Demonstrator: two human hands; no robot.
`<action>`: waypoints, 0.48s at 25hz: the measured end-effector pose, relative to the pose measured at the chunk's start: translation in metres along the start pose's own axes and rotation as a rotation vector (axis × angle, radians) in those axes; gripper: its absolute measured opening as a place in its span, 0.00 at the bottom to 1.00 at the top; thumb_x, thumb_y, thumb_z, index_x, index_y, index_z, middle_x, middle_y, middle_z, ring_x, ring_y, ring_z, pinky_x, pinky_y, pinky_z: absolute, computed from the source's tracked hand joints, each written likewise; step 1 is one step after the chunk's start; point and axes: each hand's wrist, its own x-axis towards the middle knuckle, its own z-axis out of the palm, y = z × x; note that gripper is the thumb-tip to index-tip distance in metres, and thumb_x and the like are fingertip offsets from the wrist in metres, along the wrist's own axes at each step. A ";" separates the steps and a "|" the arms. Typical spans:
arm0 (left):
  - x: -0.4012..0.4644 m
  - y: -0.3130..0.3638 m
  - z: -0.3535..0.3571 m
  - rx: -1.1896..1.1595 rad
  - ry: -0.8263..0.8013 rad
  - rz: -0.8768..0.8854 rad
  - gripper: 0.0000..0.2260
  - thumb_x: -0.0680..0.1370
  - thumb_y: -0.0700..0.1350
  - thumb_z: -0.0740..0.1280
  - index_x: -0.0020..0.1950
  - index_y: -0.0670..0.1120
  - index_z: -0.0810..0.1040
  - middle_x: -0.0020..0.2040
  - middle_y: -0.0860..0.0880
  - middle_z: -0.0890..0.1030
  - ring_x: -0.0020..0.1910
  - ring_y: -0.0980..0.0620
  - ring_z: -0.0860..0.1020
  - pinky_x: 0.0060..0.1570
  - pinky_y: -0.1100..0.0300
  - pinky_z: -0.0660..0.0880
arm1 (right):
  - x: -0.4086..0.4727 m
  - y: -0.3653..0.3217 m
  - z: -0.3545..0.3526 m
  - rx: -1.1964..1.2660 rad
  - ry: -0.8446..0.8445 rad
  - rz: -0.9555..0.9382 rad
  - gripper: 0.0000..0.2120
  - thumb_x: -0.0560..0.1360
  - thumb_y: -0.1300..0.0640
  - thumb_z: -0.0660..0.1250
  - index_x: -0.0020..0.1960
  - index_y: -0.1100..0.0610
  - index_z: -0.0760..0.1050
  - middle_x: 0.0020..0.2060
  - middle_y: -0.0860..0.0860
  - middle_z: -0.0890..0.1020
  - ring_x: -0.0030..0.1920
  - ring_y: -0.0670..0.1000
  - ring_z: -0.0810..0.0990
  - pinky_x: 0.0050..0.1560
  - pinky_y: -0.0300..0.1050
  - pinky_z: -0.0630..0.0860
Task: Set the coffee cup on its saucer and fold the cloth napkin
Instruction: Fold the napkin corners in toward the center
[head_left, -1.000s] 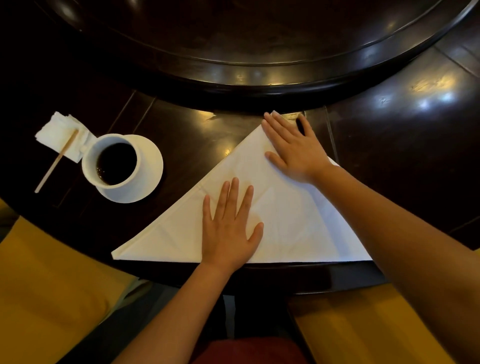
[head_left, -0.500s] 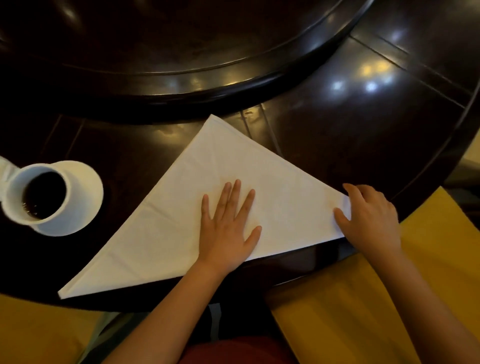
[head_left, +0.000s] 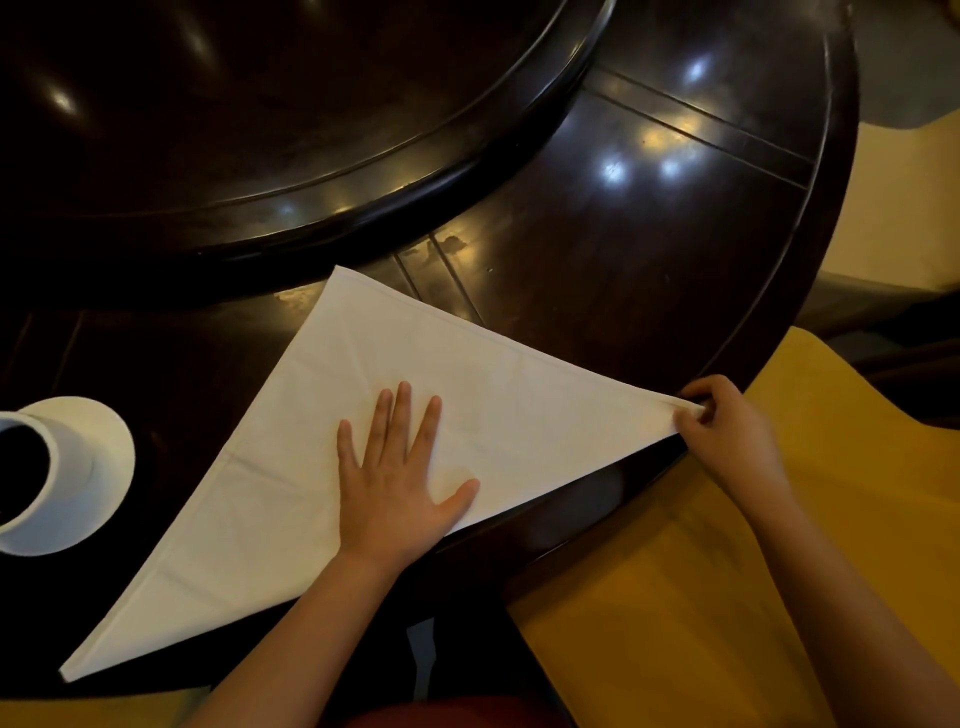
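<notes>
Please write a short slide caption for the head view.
Left hand flattens triangular napkin; right hand pinches its corner.

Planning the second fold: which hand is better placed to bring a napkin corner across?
Right. The right hand already pinches the napkin at its right corner, by the table edge; the left hand lies flat mid-cloth, anchoring it.
</notes>
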 end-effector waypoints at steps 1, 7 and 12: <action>0.000 0.000 -0.001 -0.003 0.000 0.000 0.40 0.70 0.72 0.46 0.77 0.51 0.50 0.77 0.44 0.50 0.76 0.44 0.48 0.68 0.38 0.45 | -0.001 -0.002 -0.003 0.106 -0.005 0.006 0.15 0.76 0.60 0.63 0.62 0.58 0.69 0.36 0.50 0.73 0.34 0.47 0.75 0.29 0.37 0.67; 0.000 0.000 -0.001 -0.026 -0.009 0.002 0.39 0.71 0.71 0.43 0.77 0.51 0.50 0.77 0.44 0.50 0.76 0.44 0.48 0.68 0.38 0.43 | -0.012 -0.049 -0.041 0.340 -0.191 -0.328 0.04 0.74 0.61 0.66 0.46 0.54 0.77 0.34 0.53 0.79 0.30 0.44 0.77 0.32 0.33 0.75; -0.003 -0.003 -0.001 -0.122 0.033 -0.002 0.37 0.74 0.69 0.41 0.77 0.48 0.49 0.77 0.44 0.51 0.75 0.45 0.51 0.70 0.40 0.44 | -0.003 -0.125 -0.051 0.346 -0.436 -0.563 0.08 0.71 0.67 0.69 0.47 0.56 0.80 0.37 0.56 0.82 0.36 0.48 0.79 0.42 0.38 0.77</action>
